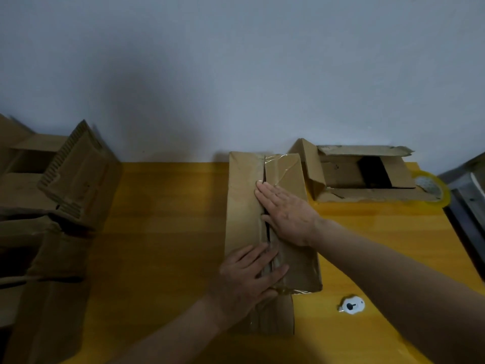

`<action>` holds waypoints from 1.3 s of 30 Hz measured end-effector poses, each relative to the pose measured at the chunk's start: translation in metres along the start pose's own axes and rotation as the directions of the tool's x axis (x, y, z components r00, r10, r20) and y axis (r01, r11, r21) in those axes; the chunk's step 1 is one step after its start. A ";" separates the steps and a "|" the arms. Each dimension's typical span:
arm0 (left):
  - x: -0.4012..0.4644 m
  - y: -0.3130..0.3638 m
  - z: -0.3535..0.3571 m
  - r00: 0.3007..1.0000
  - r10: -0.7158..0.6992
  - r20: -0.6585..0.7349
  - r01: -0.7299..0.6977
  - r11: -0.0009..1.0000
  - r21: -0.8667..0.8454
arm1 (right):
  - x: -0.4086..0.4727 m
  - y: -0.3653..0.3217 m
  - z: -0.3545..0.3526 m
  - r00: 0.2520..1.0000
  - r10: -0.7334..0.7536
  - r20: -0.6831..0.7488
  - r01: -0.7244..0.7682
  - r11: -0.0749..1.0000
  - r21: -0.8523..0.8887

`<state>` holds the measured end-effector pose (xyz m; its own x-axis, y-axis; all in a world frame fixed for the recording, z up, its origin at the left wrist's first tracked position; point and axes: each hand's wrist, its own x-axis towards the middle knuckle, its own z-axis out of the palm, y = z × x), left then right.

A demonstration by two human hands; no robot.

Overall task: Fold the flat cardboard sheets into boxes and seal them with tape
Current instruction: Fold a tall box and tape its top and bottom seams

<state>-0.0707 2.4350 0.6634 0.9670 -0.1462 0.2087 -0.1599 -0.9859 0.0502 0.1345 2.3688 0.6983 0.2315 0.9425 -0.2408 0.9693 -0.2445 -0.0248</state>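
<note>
A long brown cardboard box [242, 200] lies on the yellow table [162, 232], its two top flaps meeting in a centre seam with clear tape wrinkled over the far end. My right hand [286, 214] lies flat with straight fingers on the right flap beside the seam. My left hand [249, 277] presses flat on the near end of the seam. A roll of clear yellowish tape [433, 189] sits at the far right of the table, apart from both hands.
An open cardboard box [362, 172] with torn flaps lies at the back right against the wall. Several cardboard boxes and sheets [52, 185] are stacked at the left. A small white tool [351, 306] rests on the table near my right forearm. A grey metal object [469, 195] borders the right edge.
</note>
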 end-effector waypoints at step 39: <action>0.007 0.018 -0.008 0.788 -0.610 0.087 0.615 0.772 -0.160 | -0.058 -0.069 0.020 0.985 0.172 -0.010 -0.169 0.976 0.134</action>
<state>-0.0680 2.4165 0.6737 0.8764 0.4792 0.0489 0.4399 -0.8377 0.3236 0.0525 2.3260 0.6944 0.3957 0.8886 -0.2320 0.8963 -0.4287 -0.1132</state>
